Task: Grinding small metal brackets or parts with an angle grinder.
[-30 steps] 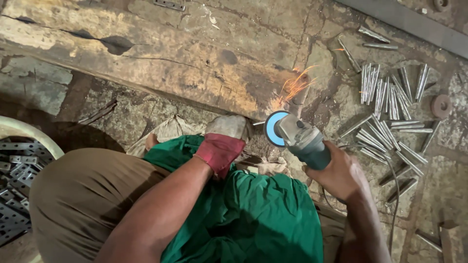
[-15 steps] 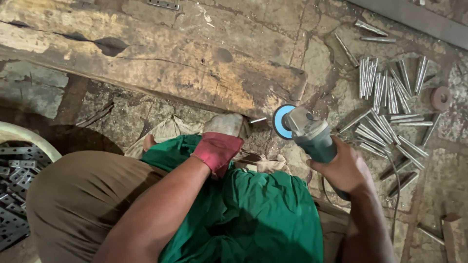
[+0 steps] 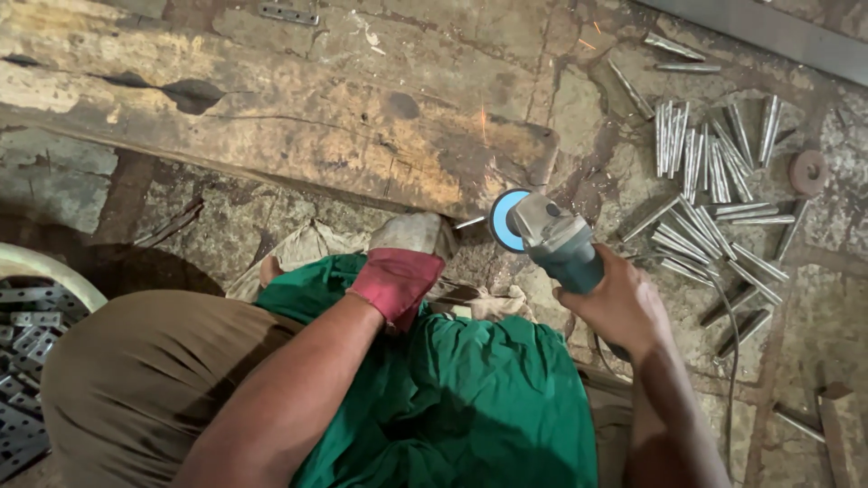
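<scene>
right hand grips angle grinder, gloved left hand pins metal piece

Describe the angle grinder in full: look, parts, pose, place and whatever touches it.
The angle grinder has a teal-green body, a grey metal gear head and a round disc with a blue face. It lies roughly level, disc end toward the left hand. The bare right hand grips its body from behind. The disc stands on edge beside a thin metal rod that the gloved left hand holds near the wooden beam; contact cannot be told. A few faint sparks show above.
</scene>
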